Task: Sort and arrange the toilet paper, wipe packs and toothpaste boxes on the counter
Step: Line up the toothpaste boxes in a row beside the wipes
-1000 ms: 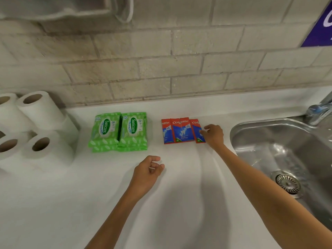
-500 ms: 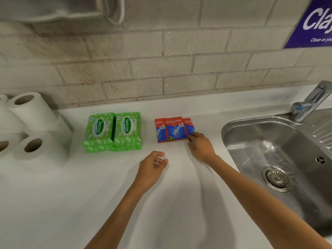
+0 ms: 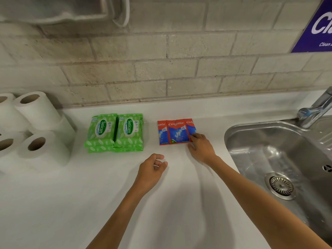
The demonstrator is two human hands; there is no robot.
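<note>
While the toothpaste boxes [image 3: 177,131] are lined up side by side near the wall, the near right corner of the row is touched by the fingertips of the right hand [image 3: 200,147], nothing being gripped. The left hand [image 3: 152,169] is held loosely curled and empty above the white desk [image 3: 71,203]. Two stacks of wipe packs [image 3: 115,133] are set just left of the boxes, and toilet paper rolls [image 3: 34,130] are piled at far left.

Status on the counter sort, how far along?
Nearly done. Toilet paper rolls are grouped at left, the wipe packs stacked side by side, the toothpaste boxes in a row. The right hand touches the rightmost box; the left hand hovers empty. Only final nudging looks left.
</note>
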